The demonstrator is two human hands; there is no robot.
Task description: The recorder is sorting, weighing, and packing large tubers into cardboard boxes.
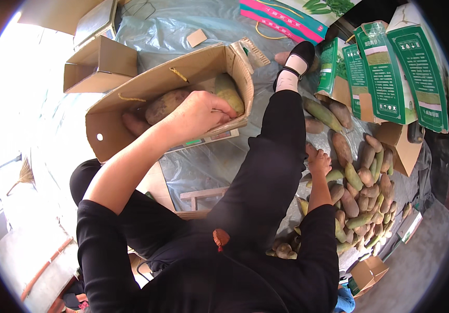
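Observation:
A cardboard box [102,122] with yellow rope handles lies with its open side up in front of me. Inside are a large brownish radish [166,106], a green radish [228,93] and part of another at the left end. My left hand [201,112] reaches over the near wall, its fingers curled beside the green radish; what they hold is hidden. Under the box sits a scale [203,141] with a lit green display. My right hand [318,161] is beside my right leg, fingers apart, at the edge of a pile of green and reddish radishes [362,203].
A smaller open carton [99,65] stands beyond the box. Green printed cartons [386,73] line the far right, near a pink and teal box [282,21]. A plastic sheet [167,31] covers the floor. A low wooden frame [203,194] lies between my legs.

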